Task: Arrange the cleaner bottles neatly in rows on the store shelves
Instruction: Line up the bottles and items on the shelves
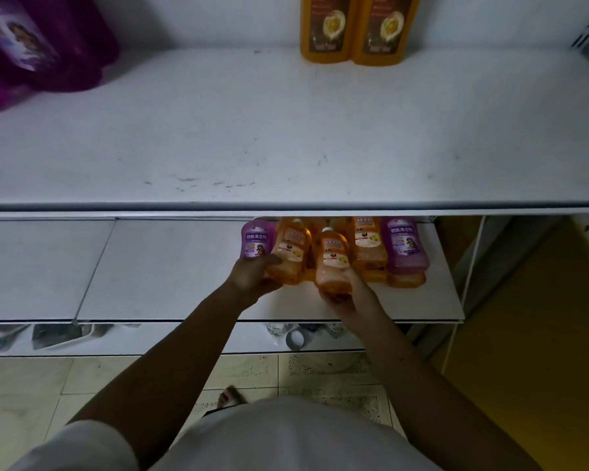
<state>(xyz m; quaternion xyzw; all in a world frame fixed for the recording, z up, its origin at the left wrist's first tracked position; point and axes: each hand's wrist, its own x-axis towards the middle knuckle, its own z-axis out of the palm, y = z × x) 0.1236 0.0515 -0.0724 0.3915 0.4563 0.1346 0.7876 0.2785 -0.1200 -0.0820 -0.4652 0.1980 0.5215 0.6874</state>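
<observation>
Cleaner bottles: a cluster of small orange and purple bottles [368, 243] is gathered toward the right end of the middle shelf [167, 266], partly under the front edge of the upper shelf [252, 130].
Left hand: the left hand [252, 277] is wrapped round the base of the left orange bottle [291, 249], which is tilted just beside a small purple bottle [257, 237].
Right hand: the right hand [346, 290] is clamped under the right orange bottle [332, 263], which is held in front of the cluster.
Step in hand: 2 orange bottles are judged to be mid-handling. The rows are judged barely begun, since the colours are mixed.
Next move: each held bottle would need to be stood upright, label forward, against a neighbour of its own colour. Care is called for so that crowded bottles are not knocked.
Upper shelf: 2 large orange bottles [354, 28] are stood at the back, and large purple bottles [31, 45] at the left are cut off by the frame.
Hidden: the rear bottles' tops are covered by the upper shelf, so no count can be made. Whether the held bottles touch the shelf cannot be told. Items on the bottom shelf [184, 345] are too dim to name.
</observation>
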